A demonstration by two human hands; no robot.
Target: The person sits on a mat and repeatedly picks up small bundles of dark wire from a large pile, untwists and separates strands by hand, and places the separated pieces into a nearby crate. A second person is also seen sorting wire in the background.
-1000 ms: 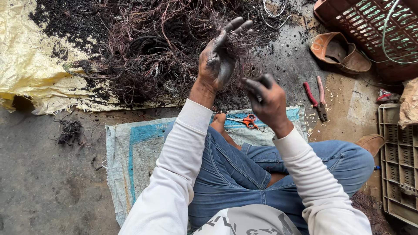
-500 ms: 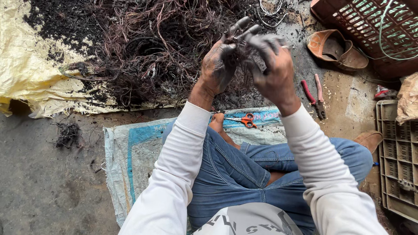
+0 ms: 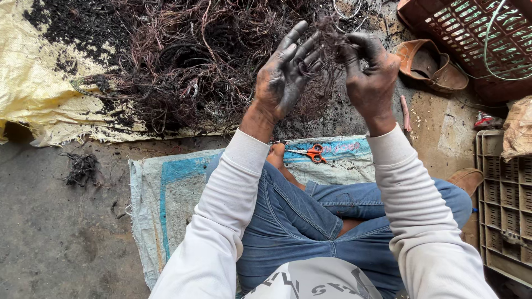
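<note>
1. Two hands are up in front of the person, and both are black with soot.
2. The left hand (image 3: 285, 69) has its fingers spread and only a little bent, with the palm turned up toward the camera.
3. The right hand (image 3: 370, 66) is curled, and its fingers pinch a small clump of thin burnt wires (image 3: 328, 41).
4. The clump sits between both hands, touching the fingertips of the left hand too.
5. Just past the hands, a big pile of tangled wires (image 3: 188, 61) lies on the ground, partly on a yellow sack (image 3: 33, 83).
6. Under the arms, orange scissors (image 3: 310, 153) lie on a blue and white sack (image 3: 166, 194) where the person sits in jeans.
7. A brown shoe (image 3: 429, 63) sits to the right, near a red crate (image 3: 471, 39).
8. A grey crate (image 3: 504, 205) stands at the right edge.
</note>
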